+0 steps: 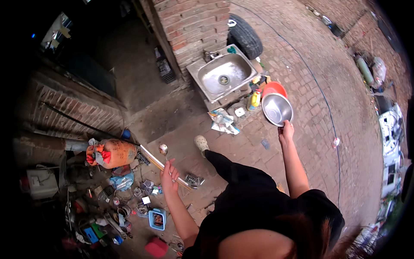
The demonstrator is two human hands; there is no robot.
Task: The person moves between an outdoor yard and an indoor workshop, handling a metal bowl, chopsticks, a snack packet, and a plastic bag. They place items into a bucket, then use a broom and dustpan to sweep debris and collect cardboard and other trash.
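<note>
Head view: one metal bowl (274,108), round, silvery, shiny, held out on right; right hand (286,131) clamped on rim. One metal spoon (163,149) in left hand (169,175), fingers curled round handle. Hands well apart. Bowl partly blocks one red basin (274,88); one yellow bottle (254,100) near. Farther: one sink (195,72), one tire (246,39). Left: one orange gas cylinder (120,154), one blue basket (157,228), clutter.

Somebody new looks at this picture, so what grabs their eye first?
Probably the shiny, round metal bowl in the right hand, right of centre, overlapping a round orange-red plastic basin in view. Next might come the rectangular stainless-steel sink beside the red-brick pillar, near the top centre, then the bulky orange cylinder at left.
</note>
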